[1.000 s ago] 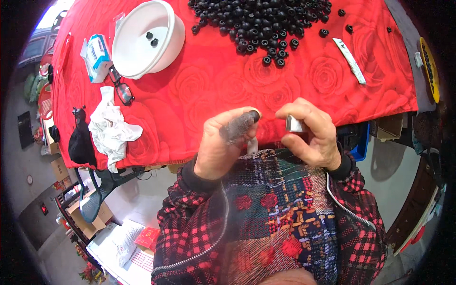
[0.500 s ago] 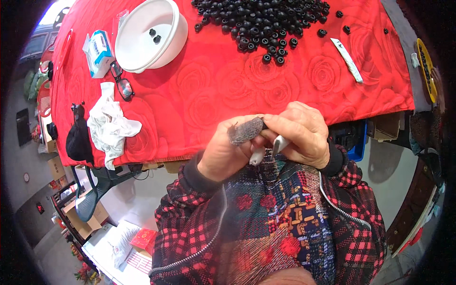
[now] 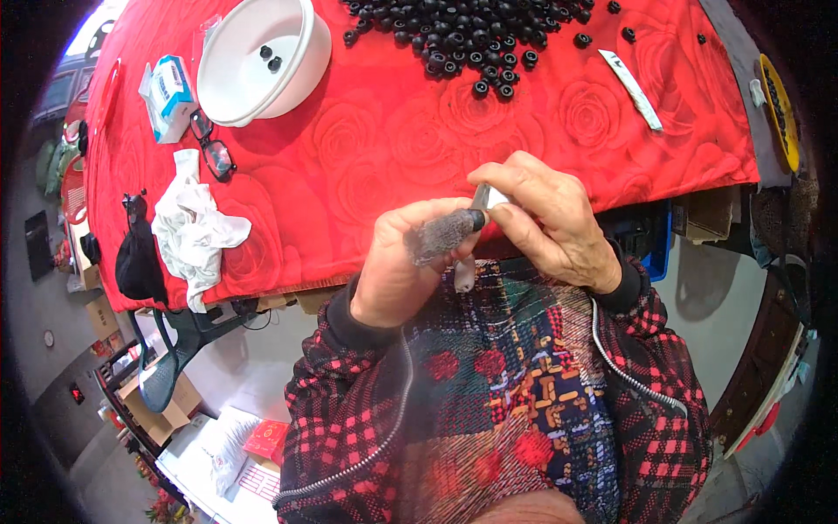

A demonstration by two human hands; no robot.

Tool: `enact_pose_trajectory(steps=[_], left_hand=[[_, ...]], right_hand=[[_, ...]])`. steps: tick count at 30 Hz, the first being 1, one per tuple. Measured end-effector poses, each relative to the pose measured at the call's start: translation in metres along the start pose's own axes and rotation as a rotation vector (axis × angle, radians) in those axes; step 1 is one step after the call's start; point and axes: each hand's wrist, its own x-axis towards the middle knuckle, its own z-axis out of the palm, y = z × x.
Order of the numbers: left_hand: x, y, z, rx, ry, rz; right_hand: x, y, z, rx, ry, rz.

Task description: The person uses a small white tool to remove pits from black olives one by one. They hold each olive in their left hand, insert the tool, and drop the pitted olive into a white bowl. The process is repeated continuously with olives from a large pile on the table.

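Observation:
My left hand (image 3: 388,266) is raised in front of my chest, closed on a small black round part (image 3: 477,220), mostly hidden by the fingers. A grey knitted cover (image 3: 439,237) wraps a digit of this hand, apparently the thumb. Below it a whitish finger cover (image 3: 464,276) shows on another fingertip. My right hand (image 3: 554,223) pinches a small metal blade (image 3: 481,196) with a white grip (image 3: 497,198). The blade's edge lies close against the black part; whether it touches cannot be made out. Similar black parts form a large pile (image 3: 463,35) at the far side of the table.
A red rose-patterned cloth (image 3: 393,166) covers the table. On it stand a white basin (image 3: 301,83) holding two black parts, a tissue pack (image 3: 172,98), glasses (image 3: 214,148), a white cloth (image 3: 196,227) and a white strip (image 3: 630,89). A yellow tray (image 3: 779,113) lies far right.
My right hand has shifted up, and its blade has moved from below the black part to the part's upper side. The left hand has moved slightly left, still holding the part.

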Motion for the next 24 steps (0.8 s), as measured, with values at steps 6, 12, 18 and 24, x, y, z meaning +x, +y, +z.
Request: enact_pose_trajectory(steps=[6,12,18,24], left_hand=[[0.0,-0.001,-0.001,-0.057,0.059,-0.029],[0.002,0.003,0.002,-0.153,0.035,-0.064],[0.004,0.001,-0.004,-0.107,0.014,-0.032],[0.004,0.0,0.009,0.555,0.242,0.441]], right_hand=[[0.0,0.004,0.0,0.031,-0.038,-0.001],[-0.002,0.009,-0.002,0.073,-0.07,-0.012],[-0.002,0.009,-0.003,0.117,-0.042,0.028],[-0.002,-0.003,-0.003,0.438,-0.009,0.423]])
